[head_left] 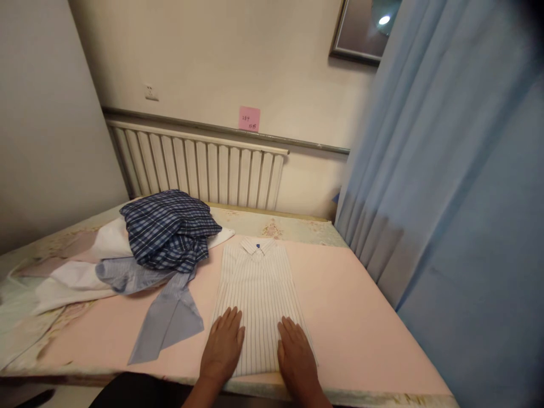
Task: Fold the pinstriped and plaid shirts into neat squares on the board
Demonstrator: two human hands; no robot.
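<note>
A white shirt with thin dark stripes lies folded into a long rectangle, its collar pointing away from me. My left hand rests flat on the shirt's lower left side, fingers stretched forward. On the lower right side lies my right hand, also flat with its fingers extended. Neither hand grips the cloth. Under the shirt is a pink sheet spread over the bed.
To the left is a heap of clothes: a dark blue plaid shirt, a grey-blue garment and white cloth. A radiator stands behind the bed. A blue curtain hangs along the right side.
</note>
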